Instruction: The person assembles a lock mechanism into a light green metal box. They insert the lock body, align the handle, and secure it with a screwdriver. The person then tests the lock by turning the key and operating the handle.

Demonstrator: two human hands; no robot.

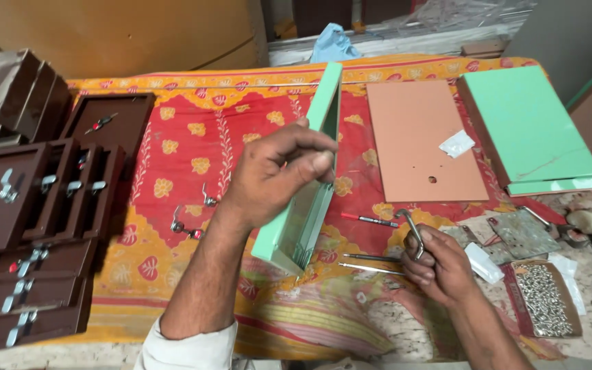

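My left hand (272, 175) grips a light green panel (316, 164) and holds it on its edge over the red and yellow flowered cloth (193, 144). My right hand (440, 264) is closed on a bent metal handle (412, 229) near the table's front right. Below the green panel a red-handled screwdriver (370, 220) and two thin metal tools (371, 263) lie on the cloth. Two loose metal latches (186, 226) lie to the left of my left forearm.
Dark brown panels with metal latches (35, 226) are stacked at the left. A pinkish board with a hole (423, 140) and a stack of green boards (525, 127) lie at the right. An open box of silver screws (543, 298) sits at the front right.
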